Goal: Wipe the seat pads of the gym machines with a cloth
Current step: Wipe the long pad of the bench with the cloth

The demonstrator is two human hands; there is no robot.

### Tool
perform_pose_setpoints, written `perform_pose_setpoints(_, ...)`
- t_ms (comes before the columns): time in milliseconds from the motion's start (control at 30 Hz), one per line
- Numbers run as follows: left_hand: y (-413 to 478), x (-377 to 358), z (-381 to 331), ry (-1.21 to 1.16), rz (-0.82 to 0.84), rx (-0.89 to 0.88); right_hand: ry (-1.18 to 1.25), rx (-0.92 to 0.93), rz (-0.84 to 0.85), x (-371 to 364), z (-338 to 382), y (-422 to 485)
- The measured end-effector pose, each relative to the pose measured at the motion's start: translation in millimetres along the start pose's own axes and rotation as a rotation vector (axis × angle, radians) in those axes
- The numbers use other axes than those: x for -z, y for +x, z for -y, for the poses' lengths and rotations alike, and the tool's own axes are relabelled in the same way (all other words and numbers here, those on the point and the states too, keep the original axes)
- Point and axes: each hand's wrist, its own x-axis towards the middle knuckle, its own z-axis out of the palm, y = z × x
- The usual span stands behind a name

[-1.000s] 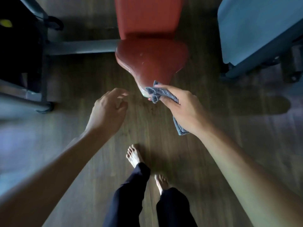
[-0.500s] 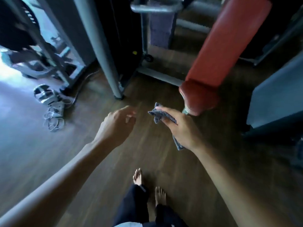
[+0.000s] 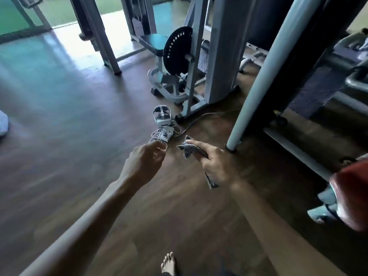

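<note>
My right hand [image 3: 216, 163] grips a folded grey cloth [image 3: 188, 148] in mid-air above the wooden floor, one end poking out past the fingers, the other hanging below the palm. Just to its left, my left hand [image 3: 144, 163] holds nothing, with fingers loosely curled. The red seat pad [image 3: 351, 196] sits at the right edge, well apart from both hands. A dark seat pad [image 3: 154, 41] on a grey machine stands farther ahead, behind a black round plate [image 3: 177, 50].
A slanted grey post [image 3: 256, 80] meets the floor right of my right hand. A white headset [image 3: 162, 116] and tangled white cables [image 3: 162, 134] lie on the floor ahead. Machine frames fill the right and back. My bare foot [image 3: 169, 263] is at the bottom.
My view has swung left, away from the red seat pad, which slid to the right edge. The cloth has come off the pad and stays in my right hand; both hands keep their pose.
</note>
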Motion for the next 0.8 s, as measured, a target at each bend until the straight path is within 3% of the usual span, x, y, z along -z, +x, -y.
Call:
perform_pose_setpoints(167, 77.0, 51.5, 43.2, 0.011, -0.006, 0.01, 0.063, -0.001, 0.004, -45.8, 32.7, 89.5)
perform_pose_setpoints(333, 184.2, 48.9, 45.7, 0.027, 0.051, -0.075, 0.088, -0.032, -0.069, -37.4, 21.3, 184.3)
perform_pose_setpoints(800, 570.6, 10.3, -65.2, 0.039, 0.172, -0.266, 0.104, -0.081, -0.306, 109.5, -36.3, 517.3)
